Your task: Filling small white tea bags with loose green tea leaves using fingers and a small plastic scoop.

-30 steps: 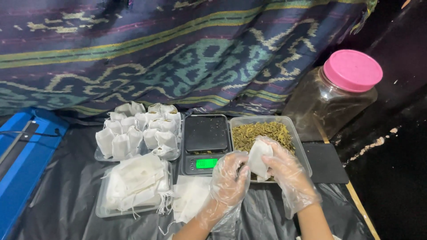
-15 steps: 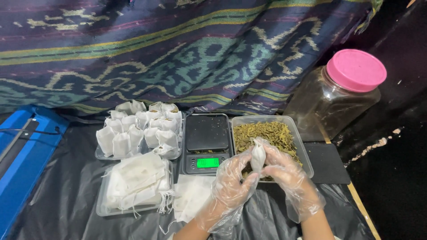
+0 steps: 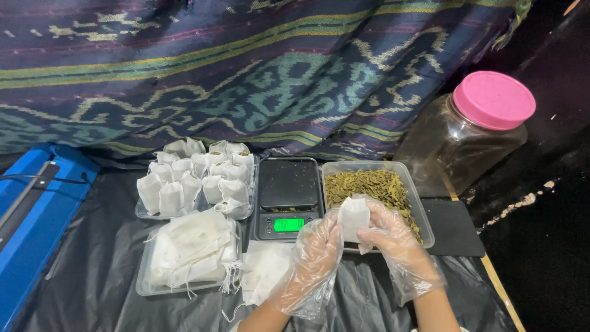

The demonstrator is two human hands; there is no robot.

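Both hands wear loose clear plastic gloves. The left hand and the right hand together pinch a small white filter bag, held upright over the near edge of the clear tray of dried green leaves. Just left of that tray stands a black digital scale with a lit green display. Whether the bag's mouth is open is hard to make out

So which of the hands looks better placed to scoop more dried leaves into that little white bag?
Probably the right hand: it is directly over the tray of dried leaves, while the left hand holds the small white bag from the scale side.
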